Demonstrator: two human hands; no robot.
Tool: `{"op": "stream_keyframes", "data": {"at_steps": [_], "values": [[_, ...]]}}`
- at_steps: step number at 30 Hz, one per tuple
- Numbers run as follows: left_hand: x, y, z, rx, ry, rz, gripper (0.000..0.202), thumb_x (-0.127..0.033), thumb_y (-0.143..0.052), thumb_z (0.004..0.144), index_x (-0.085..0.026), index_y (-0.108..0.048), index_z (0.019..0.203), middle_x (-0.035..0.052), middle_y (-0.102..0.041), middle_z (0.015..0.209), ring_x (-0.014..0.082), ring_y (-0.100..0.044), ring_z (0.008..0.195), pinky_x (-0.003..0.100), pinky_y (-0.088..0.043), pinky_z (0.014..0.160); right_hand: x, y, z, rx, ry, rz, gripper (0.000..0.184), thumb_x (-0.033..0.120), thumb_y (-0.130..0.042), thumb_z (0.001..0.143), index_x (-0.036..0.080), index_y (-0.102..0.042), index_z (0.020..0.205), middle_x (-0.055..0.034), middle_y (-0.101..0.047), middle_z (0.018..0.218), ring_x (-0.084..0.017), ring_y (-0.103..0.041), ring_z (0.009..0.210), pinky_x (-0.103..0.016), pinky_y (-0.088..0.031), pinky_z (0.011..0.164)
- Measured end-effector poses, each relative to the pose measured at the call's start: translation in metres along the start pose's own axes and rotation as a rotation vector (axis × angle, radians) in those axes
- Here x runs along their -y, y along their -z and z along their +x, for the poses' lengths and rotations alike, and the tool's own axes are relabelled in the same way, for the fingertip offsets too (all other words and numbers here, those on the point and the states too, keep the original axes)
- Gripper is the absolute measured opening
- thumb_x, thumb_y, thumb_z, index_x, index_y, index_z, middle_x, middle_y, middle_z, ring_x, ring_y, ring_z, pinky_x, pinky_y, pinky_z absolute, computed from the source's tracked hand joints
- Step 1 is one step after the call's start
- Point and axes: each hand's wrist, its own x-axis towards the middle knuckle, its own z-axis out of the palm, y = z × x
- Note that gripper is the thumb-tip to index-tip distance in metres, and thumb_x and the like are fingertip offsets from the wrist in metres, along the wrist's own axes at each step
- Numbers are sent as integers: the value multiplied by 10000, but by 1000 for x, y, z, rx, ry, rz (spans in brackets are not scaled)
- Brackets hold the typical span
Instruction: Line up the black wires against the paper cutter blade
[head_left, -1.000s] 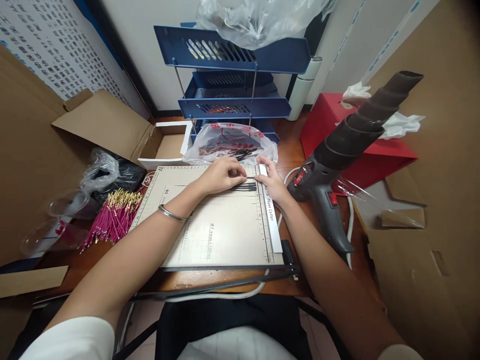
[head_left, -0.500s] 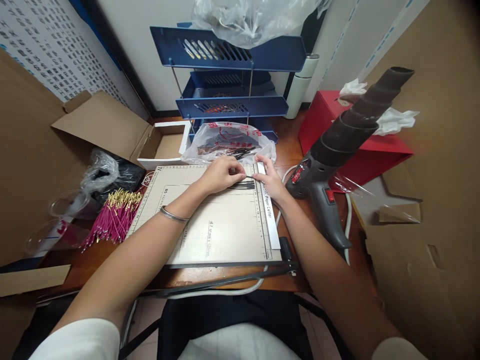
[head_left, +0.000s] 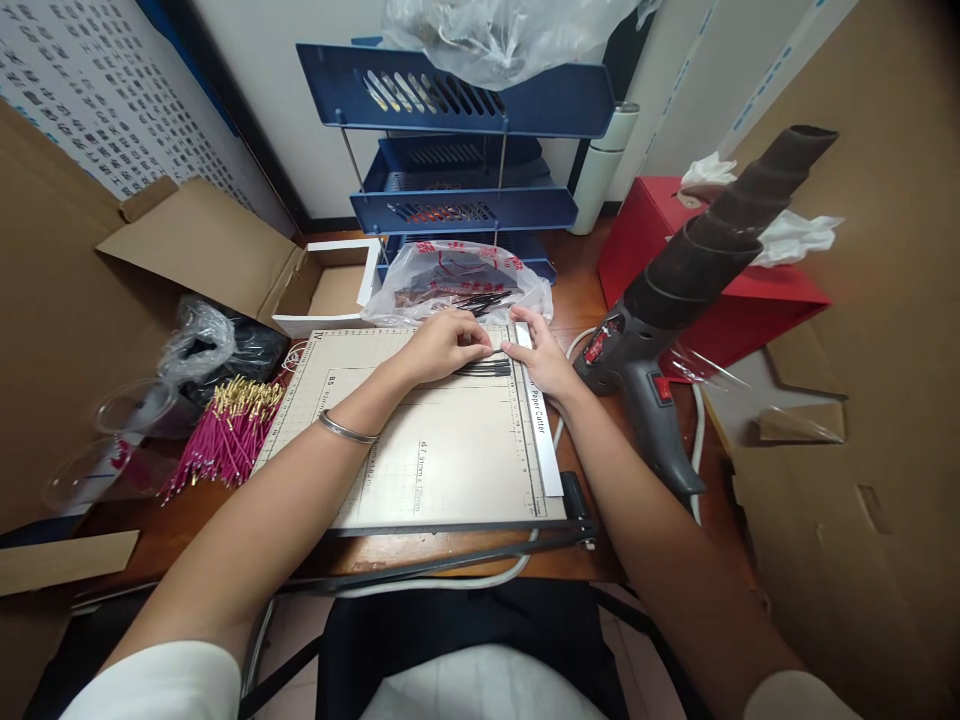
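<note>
My left hand point(head_left: 442, 345) pinches a short, thin black strip between thumb and fingertips, over the far right part of a paper cutter point(head_left: 465, 450). Its near end is largely hidden by the fingers. My right hand point(head_left: 549, 368) rests across the cutter's white edge bar point(head_left: 550, 465), index finger stretched forward and apart from the thumb. That thumb touches the strip's right end. Several more thin black strips point(head_left: 487, 370) lie side by side on the board just below my fingers, ends close to the bar. The cutter's dark blade arm point(head_left: 450, 565) lies low along the near side.
Behind the cutter sits a plastic bag point(head_left: 457, 265) with black strips, before blue trays point(head_left: 465, 210). A heat gun point(head_left: 660, 340) stands right, beside a red box point(head_left: 757, 300). Pink leads with gold ends point(head_left: 232, 435), plastic cups point(head_left: 142, 408) and an open carton point(head_left: 330, 285) are left.
Both hands keep almost the same place at the strip, with only a tiny shift of the fingers. The whole view has moved slightly.
</note>
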Motion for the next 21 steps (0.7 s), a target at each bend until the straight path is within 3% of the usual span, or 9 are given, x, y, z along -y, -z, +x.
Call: {"op": "stream_keyframes", "data": {"at_steps": [13,21], "values": [[-5,3,-4,-100,139,-124,252,-321,-631,967,-151,-814,936,69,-763,900,189,-644,838,328,-481,792,4,-3,-5,-24,-52,40,674,475,-760,765,276,-564,1379,-89,-565,1567,-303,-480,1528,-503,-278,1362],[-5,2,-5,-21,58,-104,126,-304,-789,859,-186,-821,891,49,-747,855,186,-621,818,328,-468,791,5,-2,-3,-14,-71,34,694,397,-759,706,295,-571,1366,-67,-567,1555,-321,-473,1526,-525,-270,1364]]}}
